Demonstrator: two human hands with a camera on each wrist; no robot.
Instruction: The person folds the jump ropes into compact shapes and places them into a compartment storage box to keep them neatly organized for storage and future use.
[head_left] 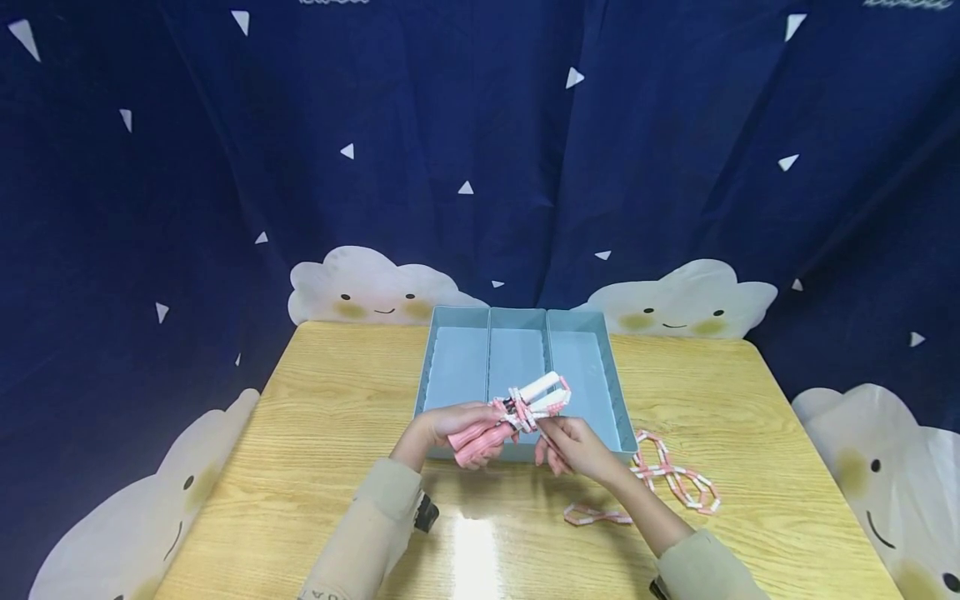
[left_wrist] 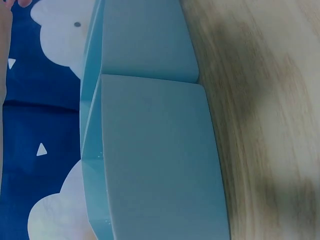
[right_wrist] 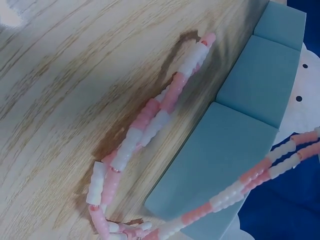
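Observation:
A pink and white beaded jump rope (head_left: 517,412) is held over the front edge of a light blue box. My left hand (head_left: 450,421) grips its two pink handles (head_left: 480,442) side by side. Beaded cord is wound around the middle of the bundle, and the handles' white ends (head_left: 542,387) point to the upper right. My right hand (head_left: 576,442) pinches the cord just below those white ends. More beaded cord (head_left: 675,475) lies in loops on the table by my right forearm. In the right wrist view, a doubled strand (right_wrist: 232,192) rises off the table across the box front.
The light blue box (head_left: 490,342) has three side-by-side compartments and stands on the wooden table (head_left: 352,392), just beyond my hands. A dark blue curtain (head_left: 450,108) with white triangles and clouds hangs behind the table and along its sides.

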